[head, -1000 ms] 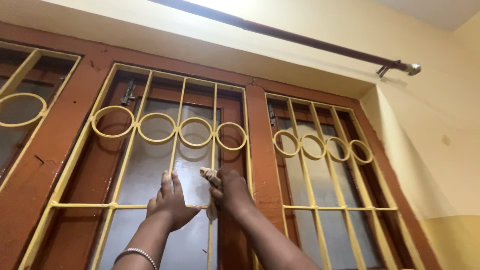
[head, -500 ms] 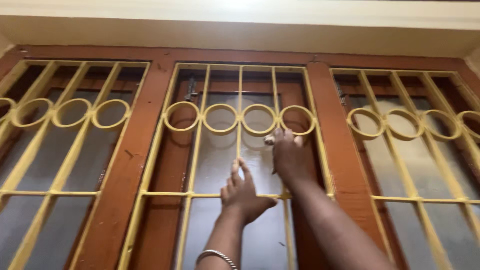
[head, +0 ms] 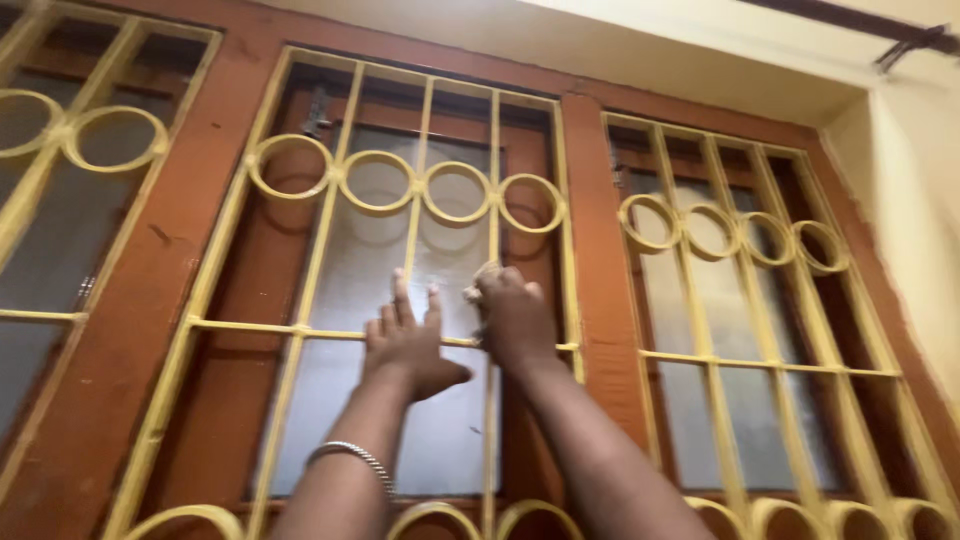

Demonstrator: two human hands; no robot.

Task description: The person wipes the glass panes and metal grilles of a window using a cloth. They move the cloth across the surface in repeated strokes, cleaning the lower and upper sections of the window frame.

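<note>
Three window sections with a yellow metal grille (head: 300, 330) sit in the brown wooden frame (head: 590, 260). On the middle one, the left hand (head: 408, 345) lies open and flat against the horizontal bar, and the right hand (head: 512, 318) is closed on a small cloth (head: 484, 272), pressing it to a vertical bar. For good wiping, I think the cloth should wrap around each bar while the other hand steadies.

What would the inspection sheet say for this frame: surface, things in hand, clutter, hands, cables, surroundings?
Surface: frosted glass pane behind a yellow metal grille in a brown wooden window frame.
Things in hand: small cloth, mostly hidden under the right hand.
Clutter: nothing seen.
Hands: left hand flat against the grille's crossbar, fingers spread; right hand pressing the cloth at a vertical bar. Bangle on the left wrist.
Cables: nothing seen.
Surroundings: cream wall, curtain rod top right.
</note>
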